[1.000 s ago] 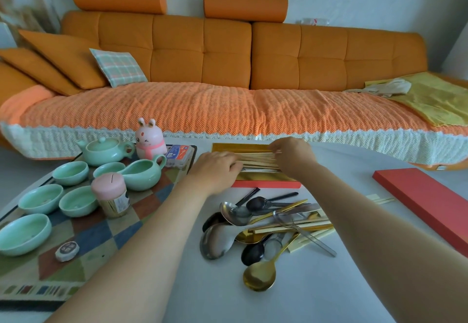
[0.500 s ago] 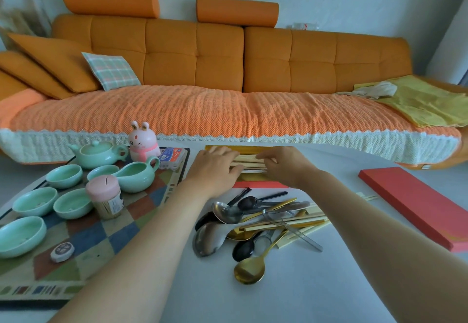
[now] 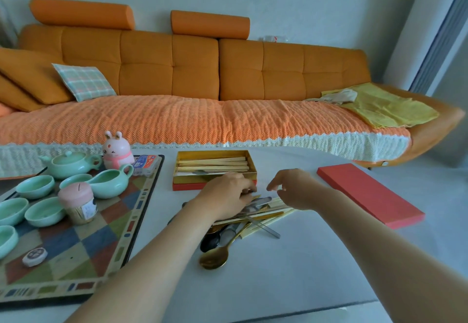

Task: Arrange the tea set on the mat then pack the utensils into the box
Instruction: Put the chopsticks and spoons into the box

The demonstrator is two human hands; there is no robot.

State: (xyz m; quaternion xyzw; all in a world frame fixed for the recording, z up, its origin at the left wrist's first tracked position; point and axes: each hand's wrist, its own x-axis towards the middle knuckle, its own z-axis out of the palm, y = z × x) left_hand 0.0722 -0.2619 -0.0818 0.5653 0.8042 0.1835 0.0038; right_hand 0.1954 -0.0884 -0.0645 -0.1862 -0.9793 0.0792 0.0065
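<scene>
Box [image 3: 188, 185]: red base, gold lining, on tabletop [image 3: 291, 272] beside mat [image 3: 76, 254]; chopsticks [image 3: 212, 164] lie lengthwise inside, now uncovered
Left grip [image 3: 225, 196]: half a second ago on the box, now drawn back onto utensil pile [image 3: 243, 231]; fingers curled down among the handles, cannot tell whether they clasp one
Right grip [image 3: 293, 188]: likewise withdrawn from the box, over the pile's far end, thumb and fingers loosely parted, holding nothing
Tea set [image 3: 69, 164]: unmoved on the mat
Red lid [image 3: 367, 191]: unmoved, right of the pile
</scene>
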